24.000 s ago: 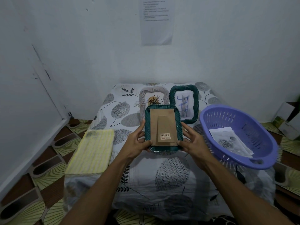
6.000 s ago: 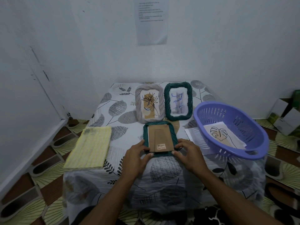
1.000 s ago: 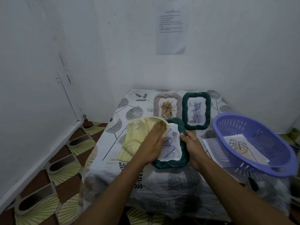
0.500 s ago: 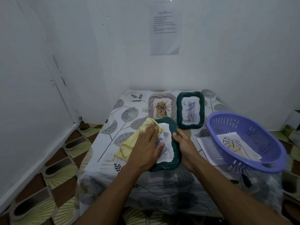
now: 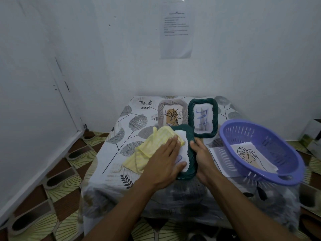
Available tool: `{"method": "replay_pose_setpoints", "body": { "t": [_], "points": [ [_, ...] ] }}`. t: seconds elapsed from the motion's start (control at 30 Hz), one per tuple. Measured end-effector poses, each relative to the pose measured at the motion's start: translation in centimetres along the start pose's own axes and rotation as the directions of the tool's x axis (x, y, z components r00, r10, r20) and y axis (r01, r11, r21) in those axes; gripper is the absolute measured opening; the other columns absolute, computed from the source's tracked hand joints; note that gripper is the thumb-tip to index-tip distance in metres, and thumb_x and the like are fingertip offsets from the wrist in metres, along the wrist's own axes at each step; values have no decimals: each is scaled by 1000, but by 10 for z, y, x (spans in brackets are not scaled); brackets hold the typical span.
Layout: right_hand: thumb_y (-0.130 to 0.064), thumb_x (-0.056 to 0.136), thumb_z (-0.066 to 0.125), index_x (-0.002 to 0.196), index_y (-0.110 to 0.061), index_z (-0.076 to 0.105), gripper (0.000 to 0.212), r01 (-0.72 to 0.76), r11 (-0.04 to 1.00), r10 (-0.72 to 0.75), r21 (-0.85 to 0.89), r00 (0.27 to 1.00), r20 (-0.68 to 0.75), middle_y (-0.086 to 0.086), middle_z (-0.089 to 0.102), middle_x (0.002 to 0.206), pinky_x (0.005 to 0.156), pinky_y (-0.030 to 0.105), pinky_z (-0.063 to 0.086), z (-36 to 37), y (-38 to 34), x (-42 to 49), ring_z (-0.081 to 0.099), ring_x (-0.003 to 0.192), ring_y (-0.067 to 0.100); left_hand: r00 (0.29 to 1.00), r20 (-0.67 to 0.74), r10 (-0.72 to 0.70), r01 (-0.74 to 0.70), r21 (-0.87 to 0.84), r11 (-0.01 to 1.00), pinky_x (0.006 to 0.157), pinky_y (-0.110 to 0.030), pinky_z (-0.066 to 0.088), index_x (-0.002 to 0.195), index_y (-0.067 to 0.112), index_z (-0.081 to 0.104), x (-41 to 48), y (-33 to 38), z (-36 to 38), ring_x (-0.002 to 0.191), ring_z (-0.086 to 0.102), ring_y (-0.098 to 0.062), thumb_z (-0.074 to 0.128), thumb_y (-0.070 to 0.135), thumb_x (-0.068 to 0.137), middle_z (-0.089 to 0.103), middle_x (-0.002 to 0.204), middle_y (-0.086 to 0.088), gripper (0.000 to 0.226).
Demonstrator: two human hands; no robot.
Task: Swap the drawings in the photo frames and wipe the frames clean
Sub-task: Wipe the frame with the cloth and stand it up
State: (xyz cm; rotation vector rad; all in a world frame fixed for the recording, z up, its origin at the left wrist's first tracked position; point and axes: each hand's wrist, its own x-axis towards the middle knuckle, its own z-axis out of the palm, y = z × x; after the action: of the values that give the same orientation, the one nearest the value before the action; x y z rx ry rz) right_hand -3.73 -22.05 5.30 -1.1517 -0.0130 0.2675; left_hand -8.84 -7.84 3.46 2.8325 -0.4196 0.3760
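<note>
A dark green woven photo frame [image 5: 191,153] lies face up near the table's front, holding a white drawing with blue lines. My left hand [image 5: 165,162] presses a yellow cloth [image 5: 149,148] flat on the frame's glass and left side. My right hand [image 5: 202,157] grips the frame's right rim. Behind it lie a grey woven frame [image 5: 162,110] with a flower drawing and a second green frame [image 5: 203,117] with blue scribbles.
A purple plastic basket [image 5: 260,152] at the right holds a leaf drawing [image 5: 248,154]; a sheet of paper [image 5: 218,159] lies under its left side. The leaf-print tablecloth [image 5: 132,124] covers the small table. Walls close in behind and to the left.
A few seconds ago the frame lay face down; it is now face up. Over the last second my left hand slid the cloth across the glass, and the drawing's lower part shows less.
</note>
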Motion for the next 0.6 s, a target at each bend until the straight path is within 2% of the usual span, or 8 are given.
{"method": "replay_pose_setpoints", "body": {
  "t": [0.1,0.17,0.3,0.37,0.47,0.5,0.6],
  "points": [
    [-14,101,42,115,-11,60,23,53,998,-54,-13,998,-32,14,68,116,88,49,54,-8,-16,7,68,99,31,999,-43,20,-13,149,989,119,-44,-3,153,16,8,-19,10,6,148,-3,-12,6,68,93,-1,161,0,81],
    [-15,101,42,117,-10,58,24,50,999,-50,0,999,-10,14,68,116,91,52,52,-10,-18,5,67,103,33,994,-104,-22,45,224,974,117,-51,-8,153,15,14,-15,7,4,148,5,-15,7,68,93,6,160,-2,81],
    [-14,101,41,124,-9,56,28,34,999,-36,42,998,44,14,68,118,94,51,51,-6,-11,-3,65,107,34,982,-148,-114,149,248,957,113,-51,-22,153,12,10,12,-1,-15,148,-2,-14,-1,68,91,2,161,-1,84],
    [-13,101,41,121,-9,57,26,50,996,-51,79,998,22,16,68,117,94,52,50,-6,-15,-1,65,105,36,992,-114,-59,83,216,973,113,-52,-21,153,13,11,11,6,-17,148,1,-13,0,68,91,3,161,0,83],
    [-14,101,41,111,-13,61,22,84,995,-81,60,996,-43,16,68,115,90,50,52,-12,-26,7,66,101,35,992,-60,109,-94,207,974,115,-59,-9,152,15,21,-9,24,-5,147,11,-13,12,66,96,12,160,-1,76],
    [-15,101,42,109,-14,62,22,90,995,-87,49,995,-47,16,68,115,88,50,52,-14,-27,8,66,100,34,990,-62,128,-111,223,969,114,-60,-6,151,15,24,-14,25,-2,147,14,-13,14,65,96,15,160,-1,75],
    [-14,101,42,113,-12,60,22,79,997,-79,27,997,-2,15,69,114,89,50,53,-12,-24,4,66,101,34,995,-97,30,-7,230,973,115,-58,-9,152,16,21,-2,15,-7,148,10,-13,6,66,94,13,160,0,78]
  ]
}}
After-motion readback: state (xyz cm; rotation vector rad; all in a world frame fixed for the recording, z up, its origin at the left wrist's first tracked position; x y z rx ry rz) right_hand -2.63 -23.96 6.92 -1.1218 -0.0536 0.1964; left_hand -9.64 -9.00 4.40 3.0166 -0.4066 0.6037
